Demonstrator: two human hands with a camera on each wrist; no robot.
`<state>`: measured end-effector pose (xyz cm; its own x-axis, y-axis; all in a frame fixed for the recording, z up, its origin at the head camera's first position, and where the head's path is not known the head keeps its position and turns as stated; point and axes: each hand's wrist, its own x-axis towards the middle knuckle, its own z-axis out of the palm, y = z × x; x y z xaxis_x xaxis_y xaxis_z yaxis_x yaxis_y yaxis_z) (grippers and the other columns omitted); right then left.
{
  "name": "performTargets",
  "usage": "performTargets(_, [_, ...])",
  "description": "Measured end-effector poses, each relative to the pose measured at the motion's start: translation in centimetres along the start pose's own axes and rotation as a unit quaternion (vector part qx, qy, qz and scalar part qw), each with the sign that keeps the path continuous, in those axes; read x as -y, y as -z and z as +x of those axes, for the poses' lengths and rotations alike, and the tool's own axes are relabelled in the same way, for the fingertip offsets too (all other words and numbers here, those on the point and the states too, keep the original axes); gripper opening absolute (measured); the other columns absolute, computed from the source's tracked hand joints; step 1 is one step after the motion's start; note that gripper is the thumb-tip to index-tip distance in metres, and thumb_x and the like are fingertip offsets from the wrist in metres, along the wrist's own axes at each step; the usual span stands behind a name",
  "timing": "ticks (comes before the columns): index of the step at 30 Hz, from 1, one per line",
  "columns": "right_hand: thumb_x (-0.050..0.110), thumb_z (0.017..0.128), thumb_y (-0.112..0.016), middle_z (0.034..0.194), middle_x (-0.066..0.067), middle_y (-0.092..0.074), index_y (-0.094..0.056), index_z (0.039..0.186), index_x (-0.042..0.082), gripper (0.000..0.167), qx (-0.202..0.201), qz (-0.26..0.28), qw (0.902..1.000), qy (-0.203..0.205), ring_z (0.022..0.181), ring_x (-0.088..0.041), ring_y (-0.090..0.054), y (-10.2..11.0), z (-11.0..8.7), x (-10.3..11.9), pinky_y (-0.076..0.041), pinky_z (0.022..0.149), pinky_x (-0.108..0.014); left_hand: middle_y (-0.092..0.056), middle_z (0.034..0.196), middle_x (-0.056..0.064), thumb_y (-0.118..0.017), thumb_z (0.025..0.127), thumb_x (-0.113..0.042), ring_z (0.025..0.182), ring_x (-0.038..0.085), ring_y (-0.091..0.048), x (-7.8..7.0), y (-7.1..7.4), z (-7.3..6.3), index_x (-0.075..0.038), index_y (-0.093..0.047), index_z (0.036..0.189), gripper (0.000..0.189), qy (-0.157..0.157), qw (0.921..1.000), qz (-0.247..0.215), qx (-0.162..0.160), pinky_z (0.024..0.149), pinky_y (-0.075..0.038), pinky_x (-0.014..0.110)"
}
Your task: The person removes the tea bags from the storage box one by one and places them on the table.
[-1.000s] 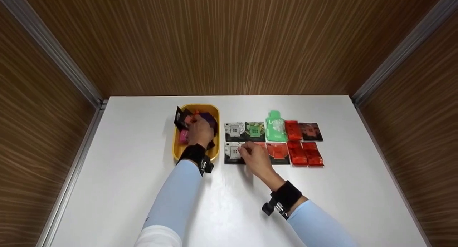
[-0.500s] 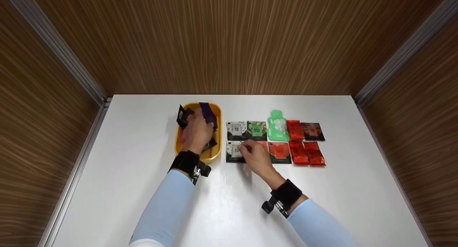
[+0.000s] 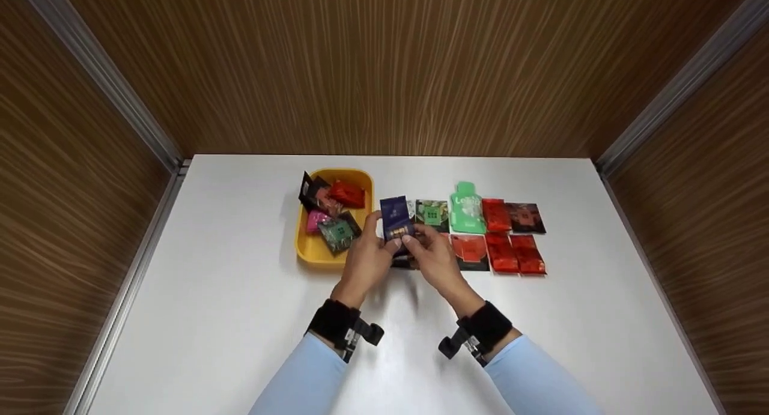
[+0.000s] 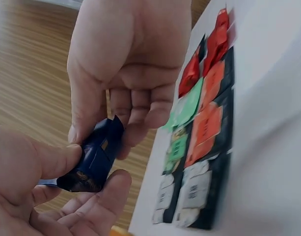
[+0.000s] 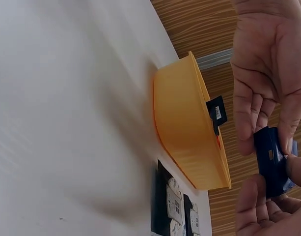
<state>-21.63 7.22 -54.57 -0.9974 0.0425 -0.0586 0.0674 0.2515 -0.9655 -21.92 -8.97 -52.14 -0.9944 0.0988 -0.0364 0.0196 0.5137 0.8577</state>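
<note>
In the head view both hands meet over the left end of the sachet rows. My left hand (image 3: 364,260) and right hand (image 3: 437,261) pinch a dark blue-purple packet (image 3: 395,214) between thumbs and fingers. Its upper part stands up above the thumbs. In the left wrist view the packet (image 4: 96,158) looks folded or bent between the fingertips. Below the hands, black-and-white sachets (image 4: 194,194) lie flat, mostly hidden in the head view. Left of my left hand stands a yellow basket (image 3: 311,247) with a dark green-labelled sachet (image 3: 340,232), a red packet (image 3: 348,193) and a pink one (image 3: 316,220).
Two rows extend rightward on the white table (image 3: 210,283): a green-labelled sachet (image 3: 432,214), a green bottle-shaped pouch (image 3: 467,209), red packets (image 3: 502,253), a dark red-labelled sachet (image 3: 525,217) and an orange-red one (image 3: 470,250). A wood-grain panel (image 3: 384,72) rises behind.
My left hand has come out of the basket rightward with the blue-purple packet. My right hand, nearly in place, now holds it too. The basket's contents show more.
</note>
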Motion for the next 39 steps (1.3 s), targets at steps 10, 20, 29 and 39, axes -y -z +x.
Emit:
performTargets(10, [0.008,0.098,-0.074,0.094,-0.011,-0.075,-0.07,0.129,-0.001,0.033,-0.001,0.032,0.9993,-0.019,0.072,-0.015,-0.065,1.0,-0.7,-2.1,-0.057,0.059,-0.034,-0.074,0.113,0.015,-0.074,0.1,-0.019,0.096,0.026,-0.074,1.5,-1.8,-0.6,-0.009,-0.05,0.147,0.054,0.013,0.9977,-0.066,0.0,0.074,-0.059,0.036])
performTargets(20, [0.01,0.099,-0.073,0.106,-0.016,-0.075,-0.068,0.134,0.002,0.036,-0.031,0.018,0.9987,-0.035,0.079,-0.013,-0.064,3.8,-1.6,-3.6,-0.056,0.061,-0.033,-0.072,0.126,0.014,-0.071,0.101,-0.021,0.108,0.028,-0.075,2.1,-2.8,-1.5,-0.008,-0.037,0.16,0.069,-0.016,0.996,-0.055,0.068,0.087,-0.061,0.043])
performTargets(29, [0.022,0.104,-0.068,0.109,-0.015,-0.072,-0.062,0.141,0.003,0.042,-0.1,-0.057,0.9905,-0.076,0.084,-0.02,-0.066,12.7,-2.7,-6.3,-0.058,0.069,-0.03,-0.073,0.123,0.013,-0.072,0.099,-0.016,0.116,0.031,-0.068,3.0,-4.0,-3.2,-0.008,-0.063,0.139,0.043,-0.069,0.9849,0.093,0.129,0.099,-0.054,0.046])
performTargets(39, [0.033,0.107,-0.06,0.112,-0.011,-0.071,-0.056,0.148,-0.001,0.053,-0.204,-0.106,0.9626,-0.143,0.074,-0.01,-0.069,22.6,-3.3,-9.1,-0.057,0.065,-0.024,-0.07,0.134,0.013,-0.074,0.096,-0.018,0.133,0.032,-0.06,4.1,-5.7,-4.6,-0.006,-0.071,0.13,0.037,-0.118,0.9544,0.219,0.164,0.116,-0.045,0.041])
